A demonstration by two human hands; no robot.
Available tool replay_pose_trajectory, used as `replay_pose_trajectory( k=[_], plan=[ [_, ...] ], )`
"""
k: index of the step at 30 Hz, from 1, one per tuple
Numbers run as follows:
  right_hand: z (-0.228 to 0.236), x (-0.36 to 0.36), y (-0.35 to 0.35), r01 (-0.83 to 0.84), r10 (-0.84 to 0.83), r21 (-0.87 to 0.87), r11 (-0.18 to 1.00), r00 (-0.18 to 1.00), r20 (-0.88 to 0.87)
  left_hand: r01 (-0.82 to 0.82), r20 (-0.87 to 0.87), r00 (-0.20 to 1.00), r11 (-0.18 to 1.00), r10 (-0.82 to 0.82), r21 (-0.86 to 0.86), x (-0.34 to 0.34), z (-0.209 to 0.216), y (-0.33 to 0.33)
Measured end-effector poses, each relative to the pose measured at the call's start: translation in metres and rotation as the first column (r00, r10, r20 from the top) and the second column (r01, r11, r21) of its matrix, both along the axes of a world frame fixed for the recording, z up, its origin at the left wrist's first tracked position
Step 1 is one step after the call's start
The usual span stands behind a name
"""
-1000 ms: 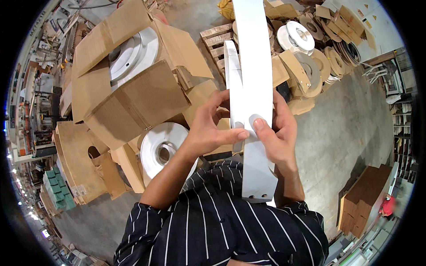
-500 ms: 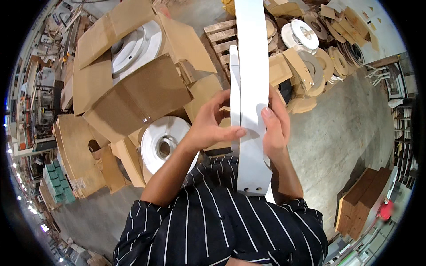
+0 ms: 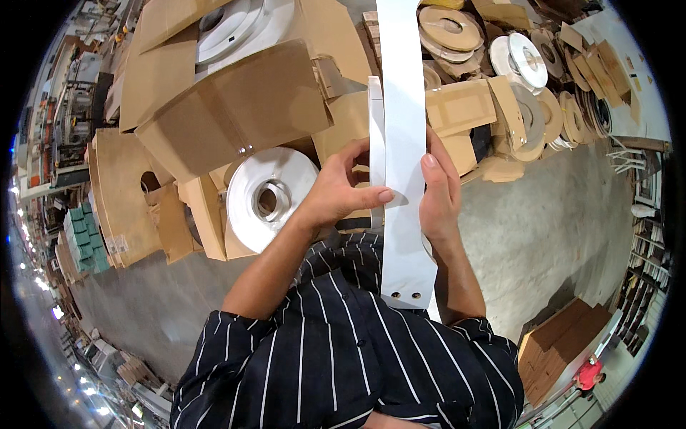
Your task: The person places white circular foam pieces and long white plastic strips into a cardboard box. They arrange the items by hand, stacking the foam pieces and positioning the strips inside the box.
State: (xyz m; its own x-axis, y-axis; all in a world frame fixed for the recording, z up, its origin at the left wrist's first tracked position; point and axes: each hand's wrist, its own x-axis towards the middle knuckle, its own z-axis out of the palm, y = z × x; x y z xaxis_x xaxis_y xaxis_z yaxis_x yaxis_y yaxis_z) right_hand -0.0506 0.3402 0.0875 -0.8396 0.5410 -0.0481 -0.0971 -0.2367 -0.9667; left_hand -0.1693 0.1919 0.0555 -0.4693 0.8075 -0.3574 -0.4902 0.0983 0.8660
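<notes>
A long white board (image 3: 404, 100) stretches away from my chest, past the top edge of the view. Two dark round holes show in its near end. My left hand (image 3: 341, 187) is closed on its left side, the thumb lying on the top face. On the opposite edge my right hand (image 3: 439, 196) grips it, fingers partly hidden underneath. A shorter, narrow white strip (image 3: 376, 118) runs along the board's left side, between it and my left fingers. How the two pieces meet is hidden.
Open cardboard boxes (image 3: 236, 107) at the left hold white rolls, with one white roll (image 3: 268, 200) nearer me. Discs and spools (image 3: 525, 61) are heaped far right. Brown panels (image 3: 561, 350) stand at the lower right near a person in red (image 3: 587, 375).
My view has shifted, so the boxes and roll appear higher and the far-right spools farther right. Both hands keep the same hold on the board. More of the person in red shows.
</notes>
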Motion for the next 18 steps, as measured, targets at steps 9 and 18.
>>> replay_pose_trajectory(
  k=[9, 18],
  plan=[
    [0.003, -0.014, 0.000, -0.097, 0.098, -0.030, 0.995, 0.994, 0.037, -0.070, 0.047, 0.997, 0.994, 0.066, 0.090, 0.003, 0.003, -0.013],
    [0.006, -0.012, 0.028, 0.039, -0.040, 0.062, 0.997, 0.999, 0.003, -0.015, -0.089, 0.996, 0.995, 0.024, 0.102, -0.008, 0.026, -0.027]
  ],
)
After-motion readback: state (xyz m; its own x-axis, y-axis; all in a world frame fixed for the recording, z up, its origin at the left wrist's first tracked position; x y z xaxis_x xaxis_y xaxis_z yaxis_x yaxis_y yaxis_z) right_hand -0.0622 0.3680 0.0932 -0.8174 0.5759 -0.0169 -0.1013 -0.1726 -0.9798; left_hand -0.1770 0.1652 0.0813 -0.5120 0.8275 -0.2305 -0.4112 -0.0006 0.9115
